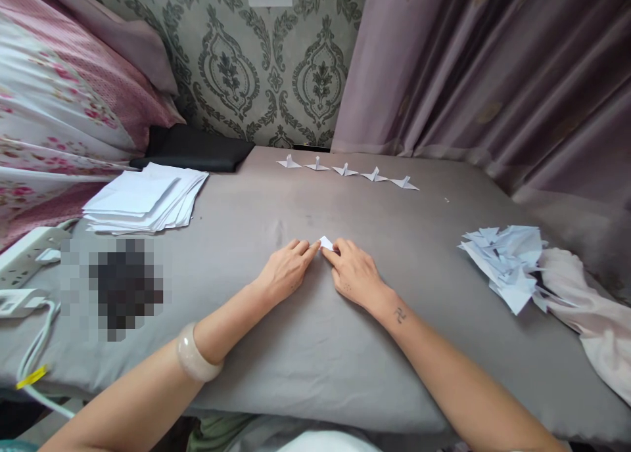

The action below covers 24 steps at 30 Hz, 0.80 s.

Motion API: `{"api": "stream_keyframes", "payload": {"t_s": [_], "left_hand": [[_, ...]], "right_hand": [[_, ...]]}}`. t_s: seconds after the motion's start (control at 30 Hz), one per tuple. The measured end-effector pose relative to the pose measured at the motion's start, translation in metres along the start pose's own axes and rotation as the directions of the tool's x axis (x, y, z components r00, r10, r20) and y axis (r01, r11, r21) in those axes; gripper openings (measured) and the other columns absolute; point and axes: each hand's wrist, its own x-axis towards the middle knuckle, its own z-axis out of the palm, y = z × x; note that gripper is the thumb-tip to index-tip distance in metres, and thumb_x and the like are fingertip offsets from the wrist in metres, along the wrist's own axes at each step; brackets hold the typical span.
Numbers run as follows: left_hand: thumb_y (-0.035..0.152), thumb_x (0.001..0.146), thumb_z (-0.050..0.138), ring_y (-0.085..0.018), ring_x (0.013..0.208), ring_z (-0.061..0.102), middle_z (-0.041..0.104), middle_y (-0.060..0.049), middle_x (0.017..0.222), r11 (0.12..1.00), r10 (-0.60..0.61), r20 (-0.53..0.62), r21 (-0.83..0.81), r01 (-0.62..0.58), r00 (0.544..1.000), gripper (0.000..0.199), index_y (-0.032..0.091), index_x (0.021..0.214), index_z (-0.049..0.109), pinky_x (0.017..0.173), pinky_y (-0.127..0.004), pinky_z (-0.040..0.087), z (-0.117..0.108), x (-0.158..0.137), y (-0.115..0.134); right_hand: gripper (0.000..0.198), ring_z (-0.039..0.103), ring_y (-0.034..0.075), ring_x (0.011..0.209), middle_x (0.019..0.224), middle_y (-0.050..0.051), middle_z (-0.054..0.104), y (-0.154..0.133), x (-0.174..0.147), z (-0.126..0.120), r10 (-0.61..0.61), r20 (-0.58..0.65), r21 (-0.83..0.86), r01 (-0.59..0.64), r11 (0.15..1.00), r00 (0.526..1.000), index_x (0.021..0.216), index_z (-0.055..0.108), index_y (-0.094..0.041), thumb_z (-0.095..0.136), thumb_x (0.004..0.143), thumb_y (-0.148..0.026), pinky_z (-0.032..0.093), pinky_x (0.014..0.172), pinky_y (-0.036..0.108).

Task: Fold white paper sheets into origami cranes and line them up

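A small piece of folded white paper (pixel 326 242) lies on the grey cloth in front of me, its pointed tip facing away. My left hand (pixel 290 267) presses its left edge with the fingertips, the fingers curled together. From the other side, my right hand (pixel 357 269) holds the paper down with thumb and fingers, also curled. The fingers cover much of the paper's lower part. Farther back, several folded paper cranes (pixel 345 170) stand in a row with wings spread.
A stack of white paper sheets (pixel 142 199) lies at the left, near a folded black item (pixel 197 148). Power strips (pixel 27 258) with cables sit at the left edge. At the right, a heap of paper scraps (pixel 507 261) rests against a pale cloth (pixel 566 281). Curtains hang behind.
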Motion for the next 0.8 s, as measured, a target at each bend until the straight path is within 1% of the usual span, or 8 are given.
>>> {"api": "stream_keyframes", "payload": {"t_s": [0.17, 0.4, 0.5, 0.6, 0.67, 0.7, 0.77, 0.8], "left_hand": [[0.009, 0.087, 0.035, -0.024, 0.089, 0.05, 0.056, -0.013, 0.098, 0.999, 0.043, 0.024, 0.031, -0.044, 0.999, 0.038, 0.012, 0.12, 0.053, 0.08, -0.035, 0.046, 0.001, 0.004, -0.003], [0.01, 0.086, 0.035, -0.024, 0.095, 0.053, 0.057, -0.013, 0.102, 0.996, 0.052, -0.003, -0.072, -0.052, 0.999, 0.035, 0.011, 0.111, 0.059, 0.081, -0.034, 0.048, 0.002, 0.0, -0.009], [0.011, 0.084, 0.036, -0.024, 0.095, 0.055, 0.059, -0.013, 0.101, 0.992, 0.01, -0.015, -0.129, -0.012, 1.0, 0.031, 0.013, 0.1, 0.063, 0.076, -0.033, 0.048, -0.001, 0.004, -0.009], [0.015, 0.081, 0.044, -0.022, 0.09, 0.057, 0.061, -0.009, 0.096, 0.968, -0.099, -0.03, -0.235, 0.089, 0.995, 0.024, 0.017, 0.096, 0.063, 0.073, -0.032, 0.047, -0.005, 0.011, -0.01], [0.022, 0.08, 0.05, -0.021, 0.084, 0.058, 0.063, -0.006, 0.092, 0.926, -0.199, -0.035, -0.335, 0.176, 0.979, 0.023, 0.019, 0.101, 0.059, 0.073, -0.032, 0.046, -0.005, 0.017, -0.012], [0.027, 0.08, 0.054, -0.021, 0.082, 0.058, 0.063, -0.005, 0.091, 0.9, -0.239, -0.032, -0.383, 0.209, 0.97, 0.026, 0.02, 0.105, 0.057, 0.073, -0.032, 0.046, -0.004, 0.02, -0.014], [0.034, 0.078, 0.059, -0.02, 0.08, 0.058, 0.063, -0.005, 0.093, 0.861, -0.277, -0.016, -0.448, 0.241, 0.961, 0.031, 0.02, 0.106, 0.056, 0.071, -0.031, 0.045, 0.0, 0.026, -0.015], [0.035, 0.077, 0.06, -0.02, 0.079, 0.058, 0.062, -0.005, 0.093, 0.852, -0.278, -0.01, -0.465, 0.241, 0.961, 0.028, 0.02, 0.102, 0.058, 0.069, -0.031, 0.045, 0.003, 0.029, -0.016]], "right_hand": [[0.045, 0.051, 0.022, 0.094, 0.107, 0.009, 0.056, 0.003, -0.002, 0.001, -0.001, 0.009, 0.001, 0.001, 1.0, 1.0, 0.126, 0.055, -0.024, 0.041, 0.085, -0.01, 0.043, 0.078, 0.031], [0.04, 0.052, 0.021, 0.095, 0.106, 0.009, 0.058, 0.011, -0.01, -0.005, 0.038, 0.03, -0.006, -0.038, 0.999, 0.999, 0.117, 0.061, -0.02, 0.039, 0.085, -0.009, 0.042, 0.075, 0.03], [0.039, 0.053, 0.021, 0.095, 0.105, 0.009, 0.06, 0.01, -0.009, -0.007, 0.045, 0.025, 0.013, -0.045, 0.999, 0.999, 0.114, 0.063, -0.02, 0.038, 0.086, -0.01, 0.042, 0.076, 0.031], [0.037, 0.055, 0.021, 0.097, 0.104, 0.008, 0.063, 0.016, 0.0, -0.006, 0.109, 0.016, 0.156, -0.11, 0.982, 0.994, 0.107, 0.067, -0.023, 0.042, 0.082, -0.01, 0.043, 0.076, 0.031], [0.035, 0.059, 0.021, 0.094, 0.101, 0.005, 0.066, 0.025, 0.009, -0.001, 0.229, 0.006, 0.339, -0.217, 0.915, 0.973, 0.1, 0.069, -0.024, 0.046, 0.078, -0.011, 0.045, 0.076, 0.031], [0.036, 0.061, 0.02, 0.088, 0.097, 0.005, 0.069, 0.029, 0.014, 0.003, 0.307, 0.003, 0.454, -0.275, 0.848, 0.952, 0.1, 0.069, -0.024, 0.047, 0.076, -0.011, 0.046, 0.078, 0.032], [0.034, 0.064, 0.019, 0.083, 0.087, 0.005, 0.071, 0.037, 0.022, 0.014, 0.435, 0.005, 0.695, -0.316, 0.646, 0.9, 0.098, 0.07, -0.02, 0.051, 0.072, -0.011, 0.047, 0.08, 0.031], [0.033, 0.065, 0.018, 0.082, 0.086, 0.005, 0.072, 0.04, 0.025, 0.02, 0.457, -0.006, 0.726, -0.31, 0.614, 0.89, 0.097, 0.07, -0.019, 0.05, 0.072, -0.012, 0.048, 0.08, 0.031]]}}
